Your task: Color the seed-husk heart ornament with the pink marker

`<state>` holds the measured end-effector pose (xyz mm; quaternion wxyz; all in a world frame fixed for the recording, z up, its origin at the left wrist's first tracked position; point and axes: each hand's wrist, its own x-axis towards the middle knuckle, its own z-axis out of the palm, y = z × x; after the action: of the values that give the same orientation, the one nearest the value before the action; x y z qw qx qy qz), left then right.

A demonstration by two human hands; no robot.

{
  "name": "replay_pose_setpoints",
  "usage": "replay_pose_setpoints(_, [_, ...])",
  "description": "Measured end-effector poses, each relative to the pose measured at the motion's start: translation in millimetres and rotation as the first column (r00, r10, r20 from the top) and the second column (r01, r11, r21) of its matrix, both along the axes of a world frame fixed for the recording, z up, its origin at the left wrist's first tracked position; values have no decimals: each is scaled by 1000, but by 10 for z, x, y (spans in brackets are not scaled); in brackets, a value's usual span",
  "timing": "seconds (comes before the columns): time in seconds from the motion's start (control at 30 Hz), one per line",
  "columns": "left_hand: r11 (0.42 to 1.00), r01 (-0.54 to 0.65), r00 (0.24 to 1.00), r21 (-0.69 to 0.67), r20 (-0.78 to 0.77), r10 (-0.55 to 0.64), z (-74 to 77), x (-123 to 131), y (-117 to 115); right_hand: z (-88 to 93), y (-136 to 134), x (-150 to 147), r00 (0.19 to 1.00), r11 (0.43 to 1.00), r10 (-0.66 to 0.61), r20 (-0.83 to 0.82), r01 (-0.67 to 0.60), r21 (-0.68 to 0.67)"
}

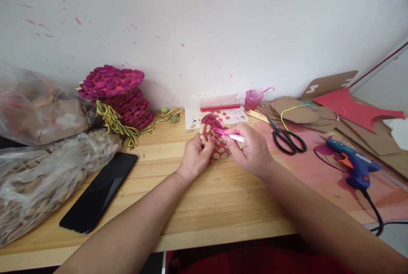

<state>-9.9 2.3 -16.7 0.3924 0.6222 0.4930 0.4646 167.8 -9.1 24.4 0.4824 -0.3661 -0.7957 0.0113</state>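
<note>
Pale wooden worktop [242, 210] supports the operation. Right hand [253, 148] grips a brush; left hand [195, 157] grasps the lower left edge of a red, rounded piece studded with tan, peanut-like shells [220, 154], located between both hands at mid-worktop. Step in hand, as judged: colouring shells with the slim, white-handled, magenta-tipped brush [236, 137]. Next move likely requires a steady left hold and the tip directed onto uncoloured shells.
</note>
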Motion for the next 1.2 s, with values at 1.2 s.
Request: replay_pose_setpoints(1.2, [996, -21, 998, 92, -53, 26, 99, 23, -44, 114, -49, 3, 988, 997, -75, -136, 76, -4])
